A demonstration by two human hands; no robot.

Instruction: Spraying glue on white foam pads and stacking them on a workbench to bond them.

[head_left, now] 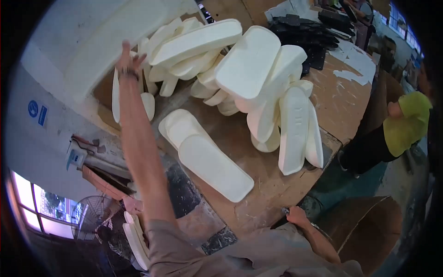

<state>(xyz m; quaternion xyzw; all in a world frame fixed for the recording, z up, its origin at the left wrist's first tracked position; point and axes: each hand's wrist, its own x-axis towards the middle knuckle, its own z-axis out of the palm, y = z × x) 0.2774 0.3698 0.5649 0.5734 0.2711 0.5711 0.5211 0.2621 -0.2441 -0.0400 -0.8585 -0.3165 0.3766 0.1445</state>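
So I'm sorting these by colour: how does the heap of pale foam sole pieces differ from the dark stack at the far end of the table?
The cream foam sole-shaped slabs are pale, thick and tumbled loosely, some leaning on edge; the black flat sheet pieces are dark, thinner and lie flat in a low stack. The cream heap is nearer the raised left hand; the black stack lies farther away. Both rest on the worn wooden table.

Scuffed wooden worktable (341, 99), pale wall (27, 152), bright window (32, 207) (a fan (94, 214) beside it)

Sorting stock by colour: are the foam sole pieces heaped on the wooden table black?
No: the heaped foam sole pieces on the wooden table are cream-white; only the separate stack of flat sheets at the far end is black.
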